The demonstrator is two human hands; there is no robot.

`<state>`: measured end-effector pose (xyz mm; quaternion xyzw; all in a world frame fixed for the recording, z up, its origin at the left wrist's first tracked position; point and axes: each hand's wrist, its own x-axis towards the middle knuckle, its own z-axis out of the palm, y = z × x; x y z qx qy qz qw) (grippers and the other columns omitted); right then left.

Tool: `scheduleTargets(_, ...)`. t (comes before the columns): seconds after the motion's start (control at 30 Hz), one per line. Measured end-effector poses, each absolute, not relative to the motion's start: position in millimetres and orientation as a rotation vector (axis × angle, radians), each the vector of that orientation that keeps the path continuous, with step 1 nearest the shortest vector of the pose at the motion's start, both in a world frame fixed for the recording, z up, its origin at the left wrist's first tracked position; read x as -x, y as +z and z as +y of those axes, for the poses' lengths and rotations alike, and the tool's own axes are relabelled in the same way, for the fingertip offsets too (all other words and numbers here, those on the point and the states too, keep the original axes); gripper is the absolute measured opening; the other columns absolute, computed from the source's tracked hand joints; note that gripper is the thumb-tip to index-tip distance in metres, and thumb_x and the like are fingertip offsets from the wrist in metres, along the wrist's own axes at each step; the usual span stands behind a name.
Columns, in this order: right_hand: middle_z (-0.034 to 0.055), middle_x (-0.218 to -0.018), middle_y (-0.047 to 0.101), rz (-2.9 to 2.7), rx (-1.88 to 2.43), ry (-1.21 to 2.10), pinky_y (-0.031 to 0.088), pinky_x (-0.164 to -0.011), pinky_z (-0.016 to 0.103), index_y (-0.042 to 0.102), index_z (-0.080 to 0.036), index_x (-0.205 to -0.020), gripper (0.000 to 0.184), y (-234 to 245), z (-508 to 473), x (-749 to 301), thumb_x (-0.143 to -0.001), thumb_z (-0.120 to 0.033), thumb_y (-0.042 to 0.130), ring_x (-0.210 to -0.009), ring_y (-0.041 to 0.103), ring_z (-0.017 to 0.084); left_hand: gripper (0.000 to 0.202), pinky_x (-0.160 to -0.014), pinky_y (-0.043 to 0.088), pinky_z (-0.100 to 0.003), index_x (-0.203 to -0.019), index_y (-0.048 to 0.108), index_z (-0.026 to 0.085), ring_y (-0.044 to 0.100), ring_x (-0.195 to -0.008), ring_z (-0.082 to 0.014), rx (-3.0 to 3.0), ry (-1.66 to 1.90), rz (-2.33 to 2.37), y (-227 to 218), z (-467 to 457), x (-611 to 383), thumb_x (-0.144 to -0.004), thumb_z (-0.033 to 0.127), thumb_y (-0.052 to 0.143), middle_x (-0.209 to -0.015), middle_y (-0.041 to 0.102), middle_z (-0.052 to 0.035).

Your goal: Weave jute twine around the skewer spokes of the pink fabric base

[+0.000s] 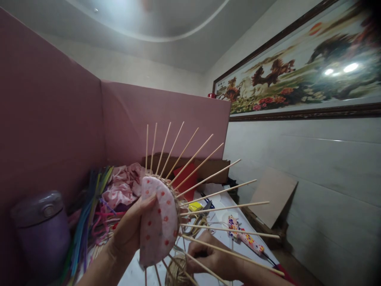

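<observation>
While our left hand point(131, 232) holds the spotty cloth base point(159, 222) up over the worktop point(133, 275), grip tight on its edge, bare sticks point(217, 192) poke out all round. We think the weaving has only just begun. Our right hand point(208, 258) curls below; its grip we cannot tell.

Upright spotted fabric disc point(159, 226) ringed with sticks point(224, 208).

Around the spotted pad point(159, 222), long sticks point(224, 208) block 12 to 5 o'clock. The pink wall point(50, 119) closes off 9 o'clock. High up at 1 o'clock is open air.
</observation>
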<state>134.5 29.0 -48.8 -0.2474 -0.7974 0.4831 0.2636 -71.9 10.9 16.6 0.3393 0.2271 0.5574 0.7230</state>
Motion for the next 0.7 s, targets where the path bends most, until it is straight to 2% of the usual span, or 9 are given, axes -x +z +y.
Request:
scheduleTargets(0.17,-0.0051,-0.051,0.04,-2.109,0.772,1.247,0.026,-0.045,0.018,0.055,-0.012,-0.058,0.028,-44.9,35.1,-144.4,-0.072,-0.036,0.06,-0.05,0.033,0.006,0.011,-0.06,0.054,-0.031,-0.075,0.066,0.01,0.066,-0.062,-0.0215,-0.657,1.266,0.519,21.6,10.9,73.2,-0.072,0.018,0.06,-0.069,0.07,-0.0097)
scheduleTargets(0.33,-0.0015,-0.056,0.048,-2.038,0.83,1.038,0.033,-0.052,0.021,0.06,-0.012,-0.064,0.03,-20.5,42.3,-171.9,-0.077,-0.039,0.055,-0.054,0.041,0.008,0.012,-0.059,0.055,-0.032,-0.075,0.066,0.01,0.066,-0.061,-0.022,-0.659,1.299,0.509,23.7,12.7,75.0,-0.075,0.016,0.056,-0.07,0.071,-0.0104)
scheduleTargets(0.43,-0.0025,-0.055,0.045,-1.873,0.875,0.928,0.029,-0.048,0.021,0.057,-0.013,-0.06,0.029,2.2,46.4,-192.7,-0.074,-0.038,0.059,-0.052,0.038,0.008,0.013,-0.057,0.055,-0.033,-0.077,0.066,0.01,0.066,-0.06,-0.0227,-0.722,1.297,0.522,20.9,15.2,74.5,-0.076,0.017,0.056,-0.07,0.07,-0.0107)
scheduleTargets(0.57,-0.0031,-0.054,0.04,-1.703,0.678,0.986,0.024,-0.043,0.022,0.052,-0.015,-0.058,0.03,27.8,43.7,-214.7,-0.072,-0.04,0.06,-0.047,0.03,0.007,0.013,-0.058,0.055,-0.034,-0.081,0.065,0.01,0.066,-0.062,-0.024,-0.769,1.278,0.537,17.3,18.2,73.0,-0.074,0.018,0.058,-0.072,0.07,-0.0113)
scheduleTargets(0.7,-0.0027,-0.054,0.038,-1.599,0.586,1.06,0.022,-0.043,0.023,0.051,-0.016,-0.057,0.029,39.2,31.7,-224.9,-0.07,-0.04,0.063,-0.048,0.03,0.008,0.016,-0.06,0.055,-0.038,-0.083,0.065,0.01,0.066,-0.066,-0.0272,-0.811,1.252,0.516,18.0,18.6,71.9,-0.074,0.021,0.058,-0.077,0.07,-0.0133)
